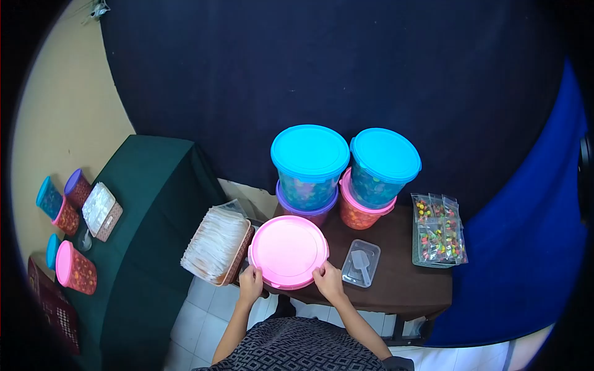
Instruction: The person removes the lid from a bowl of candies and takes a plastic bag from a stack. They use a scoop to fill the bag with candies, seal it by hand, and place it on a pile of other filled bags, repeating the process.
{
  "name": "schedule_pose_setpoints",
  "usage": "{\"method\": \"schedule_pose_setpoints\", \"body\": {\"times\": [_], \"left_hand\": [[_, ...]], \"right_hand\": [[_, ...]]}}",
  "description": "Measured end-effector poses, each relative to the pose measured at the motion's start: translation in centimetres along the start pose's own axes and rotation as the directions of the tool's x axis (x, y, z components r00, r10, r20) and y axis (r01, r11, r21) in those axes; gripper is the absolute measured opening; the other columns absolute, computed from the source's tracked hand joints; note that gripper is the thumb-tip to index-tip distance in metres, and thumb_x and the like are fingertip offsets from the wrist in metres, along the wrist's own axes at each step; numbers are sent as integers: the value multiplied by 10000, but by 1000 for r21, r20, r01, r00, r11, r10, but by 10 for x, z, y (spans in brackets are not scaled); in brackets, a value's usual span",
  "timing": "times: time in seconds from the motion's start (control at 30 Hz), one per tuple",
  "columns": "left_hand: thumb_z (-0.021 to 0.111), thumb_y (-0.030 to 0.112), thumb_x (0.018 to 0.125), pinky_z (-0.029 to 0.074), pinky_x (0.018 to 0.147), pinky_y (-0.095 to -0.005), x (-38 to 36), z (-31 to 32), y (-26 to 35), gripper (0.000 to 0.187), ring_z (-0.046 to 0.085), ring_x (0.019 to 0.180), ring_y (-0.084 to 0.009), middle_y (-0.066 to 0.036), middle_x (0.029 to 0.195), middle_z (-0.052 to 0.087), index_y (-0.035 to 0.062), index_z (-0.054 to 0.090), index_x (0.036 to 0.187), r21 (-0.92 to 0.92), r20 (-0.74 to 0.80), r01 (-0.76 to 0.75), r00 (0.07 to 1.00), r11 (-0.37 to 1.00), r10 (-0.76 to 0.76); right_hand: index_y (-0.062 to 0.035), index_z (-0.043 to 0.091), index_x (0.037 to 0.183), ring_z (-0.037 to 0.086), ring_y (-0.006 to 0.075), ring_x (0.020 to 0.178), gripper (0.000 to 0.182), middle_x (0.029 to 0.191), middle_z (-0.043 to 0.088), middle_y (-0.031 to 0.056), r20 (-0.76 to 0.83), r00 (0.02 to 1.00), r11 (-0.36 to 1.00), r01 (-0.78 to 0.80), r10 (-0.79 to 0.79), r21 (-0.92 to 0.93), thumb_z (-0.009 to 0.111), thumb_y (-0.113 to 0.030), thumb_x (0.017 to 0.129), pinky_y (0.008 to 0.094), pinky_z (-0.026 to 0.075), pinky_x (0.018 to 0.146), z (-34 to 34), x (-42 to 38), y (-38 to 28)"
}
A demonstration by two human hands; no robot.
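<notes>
A round pink lid (289, 250) faces up at the near edge of the brown table, and what is beneath it is mostly hidden. My left hand (250, 282) grips its lower left rim with fingers curled. At the lower right rim, my right hand (328, 278) is closed on the same lid. Just behind stand two stacks of tubs: a blue-lidded tub (310, 154) on a purple one (307, 211), and another blue-lidded tub (385, 162) on a pink one (361, 214). Right of my right hand, a white scoop (361, 263) lies in a clear tray (369, 280).
A basket of stacked clear bags (215, 245) sits at the left. On the right is a basket (433, 264) with filled bags (440, 232). The brown table (396, 297) ends near me. Further left, a green-covered table (148, 179) stands beside more tubs (77, 272).
</notes>
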State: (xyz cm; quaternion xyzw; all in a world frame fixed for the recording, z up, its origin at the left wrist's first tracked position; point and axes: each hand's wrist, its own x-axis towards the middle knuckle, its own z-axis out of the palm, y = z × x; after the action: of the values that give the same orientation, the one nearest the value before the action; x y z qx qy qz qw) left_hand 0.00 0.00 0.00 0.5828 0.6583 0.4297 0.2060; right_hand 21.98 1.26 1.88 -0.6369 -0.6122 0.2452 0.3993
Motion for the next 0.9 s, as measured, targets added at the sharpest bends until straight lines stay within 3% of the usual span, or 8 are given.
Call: {"method": "schedule_pose_setpoints", "body": {"times": [0.3, 0.37, 0.4, 0.43, 0.6, 0.73, 0.83, 0.9], "left_hand": [[472, 135, 790, 373, 472, -372, 25, 2, -2, 266, 479, 456, -281, -194, 527, 475, -53, 446, 604, -54, 31, -17, 999, 998, 18], [485, 160, 779, 386, 474, -381, 32, -8, 3, 278, 508, 464, -299, -205, 529, 494, -56, 479, 604, 2, 182, 17, 983, 1000, -17], [498, 185, 769, 398, 475, -386, 32, -10, -1, 284, 532, 484, -320, -215, 542, 511, -55, 511, 617, 41, 198, -16, 980, 999, 8], [504, 201, 764, 399, 475, -390, 33, -19, 11, 290, 534, 497, -335, -215, 552, 517, -53, 519, 625, 92, 254, -10, 967, 996, -14], [548, 135, 777, 399, 476, -312, 30, -25, 16, 206, 517, 491, -205, -143, 577, 514, -36, 517, 665, -103, 227, 14, 974, 995, 10], [543, 100, 796, 407, 496, -258, 34, -18, 2, 133, 516, 542, -149, -99, 645, 506, -25, 509, 763, -242, 149, -171, 966, 955, 211], [530, 90, 804, 398, 488, -249, 51, -19, 18, 121, 492, 542, -116, -89, 670, 524, -23, 496, 780, -387, 96, -117, 981, 915, 166], [515, 81, 811, 387, 499, -235, 74, -20, 32, 114, 469, 561, -88, -81, 679, 528, -18, 472, 775, -328, 110, -124, 980, 936, 169]], "right_hand": [[3, 421, 579, 506, 278, 436, 221, 484, 472, 162, -58, 998, 998, -7, 11, 62, 576, -115, 685, 355, 389, 436, 7, 7, 3], [-2, 413, 585, 492, 259, 431, 224, 483, 464, 153, -44, 999, 998, -8, 11, 68, 578, -115, 685, 343, 381, 429, 6, 8, 1], [4, 429, 606, 523, 342, 494, 217, 512, 485, 180, -12, 999, 996, -52, 53, 70, 568, -136, 695, 394, 404, 468, 0, 6, -6], [2, 427, 609, 523, 336, 486, 219, 509, 483, 176, -18, 998, 995, -56, 57, 81, 575, -134, 695, 392, 399, 460, -1, 4, -8], [-3, 419, 611, 499, 272, 491, 217, 551, 483, 132, -68, 998, 994, 3, 4, 111, 598, -91, 698, 358, 394, 474, -13, -5, -23], [-23, 418, 597, 473, 235, 526, 226, 559, 453, 91, -195, 969, 983, 170, -153, 74, 621, -65, 689, 318, 386, 505, -8, -3, -18], [-24, 422, 600, 468, 223, 505, 216, 558, 454, 87, -324, 925, 962, 247, -199, 114, 616, -55, 692, 316, 385, 483, -6, 10, -31], [-26, 426, 602, 466, 211, 488, 210, 555, 462, 89, -341, 922, 965, 235, -183, 117, 613, -49, 694, 306, 381, 471, -12, 26, -47]]}}
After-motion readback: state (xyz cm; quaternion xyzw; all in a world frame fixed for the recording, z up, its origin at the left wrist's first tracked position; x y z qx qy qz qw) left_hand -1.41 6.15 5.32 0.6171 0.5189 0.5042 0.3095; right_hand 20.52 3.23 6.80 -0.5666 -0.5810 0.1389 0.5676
